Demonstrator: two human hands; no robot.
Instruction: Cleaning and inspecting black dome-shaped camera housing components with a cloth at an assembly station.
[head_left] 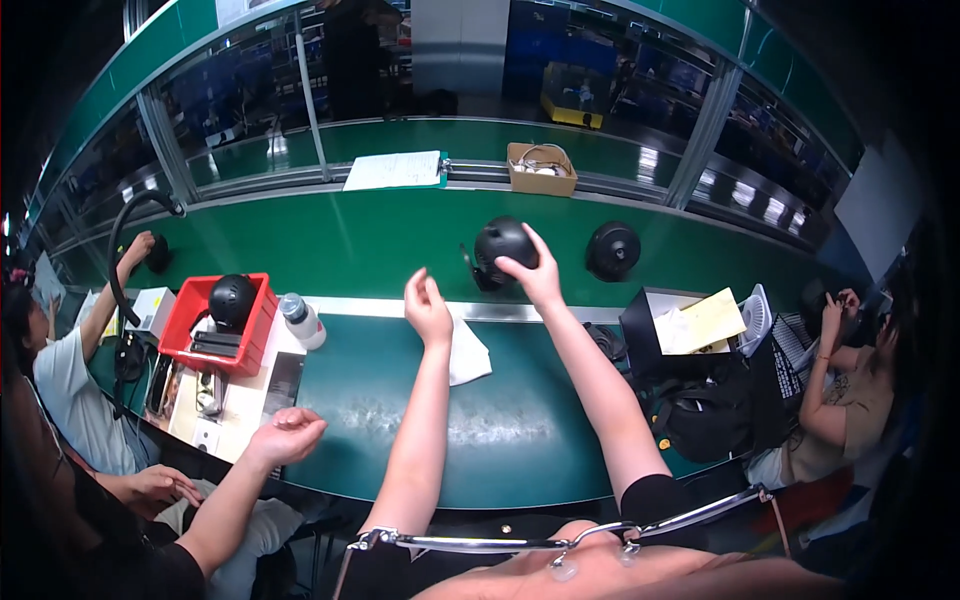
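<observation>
Head view: right hand (535, 272) reaches forward, fingers wrapped over round black plastic fan (503, 245) standing on green conveyor surface (350, 240), gripping its top. Left hand (427, 308) raised just left of fan, empty, fingers loosely curled with tips pinched together, above white cloth (465, 355) lying on nearer green surface. Second black round fan (612, 250) stands on conveyor to right, apart. Red plastic crate (218, 320) at left holds another black fan; clear plastic bottle (301, 320) beside crate. Neighbour's hand (288, 433) rests at surface edge, lower left.
</observation>
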